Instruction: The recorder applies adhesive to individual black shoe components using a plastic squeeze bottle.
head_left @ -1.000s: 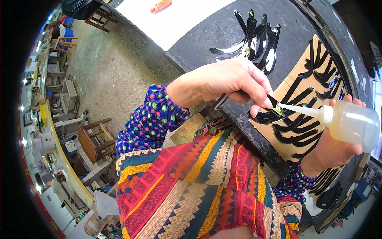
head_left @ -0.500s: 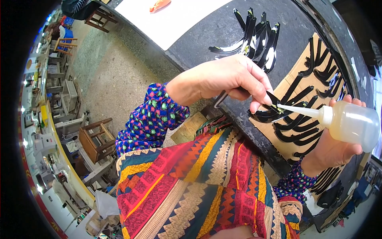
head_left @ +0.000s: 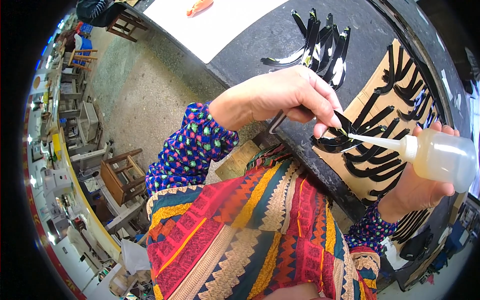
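My left hand pinches a curved glossy black strip between thumb and fingertips, above the table's near edge. Yellow-green marks show on the strip near its bend. In my right hand lies a translucent squeeze bottle, tipped on its side and part full of pale yellow liquid. Its long white nozzle points left, and the tip meets the strip by the yellow-green marks, just beside my left fingertips. Whether liquid is coming out is too small to tell.
Several black strips lie on a cardboard sheet to the right. Another bunch of black strips sits farther back on the dark table. A white sheet carries an orange object. Wooden stools stand left on the floor.
My left hand and the strip have shifted very slightly left. The nozzle tip stays at the strip, a touch lower, and my right hand has hardly moved.
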Demonstrator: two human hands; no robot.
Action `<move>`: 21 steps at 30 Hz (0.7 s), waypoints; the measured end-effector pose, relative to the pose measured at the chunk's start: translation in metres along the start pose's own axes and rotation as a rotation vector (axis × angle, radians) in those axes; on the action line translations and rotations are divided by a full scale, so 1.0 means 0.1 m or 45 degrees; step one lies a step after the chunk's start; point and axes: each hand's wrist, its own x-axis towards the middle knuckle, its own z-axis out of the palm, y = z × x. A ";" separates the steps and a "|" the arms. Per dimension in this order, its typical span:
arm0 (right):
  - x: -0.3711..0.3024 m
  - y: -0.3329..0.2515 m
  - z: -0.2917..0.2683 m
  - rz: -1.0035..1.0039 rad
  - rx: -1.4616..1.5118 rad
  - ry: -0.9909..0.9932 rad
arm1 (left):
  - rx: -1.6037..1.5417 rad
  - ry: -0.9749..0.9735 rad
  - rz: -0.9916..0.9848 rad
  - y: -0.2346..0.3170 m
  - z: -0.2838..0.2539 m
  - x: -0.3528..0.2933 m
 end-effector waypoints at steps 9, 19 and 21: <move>-0.03 0.02 -0.13 0.032 0.187 -0.102 | 0.004 0.006 -0.012 0.00 -0.02 0.04; 0.06 0.07 -0.12 0.010 0.114 0.052 | 0.033 -0.028 -0.053 0.00 0.02 0.09; 0.08 0.09 -0.11 0.072 0.347 -0.114 | 0.038 -0.035 -0.063 0.00 0.02 0.09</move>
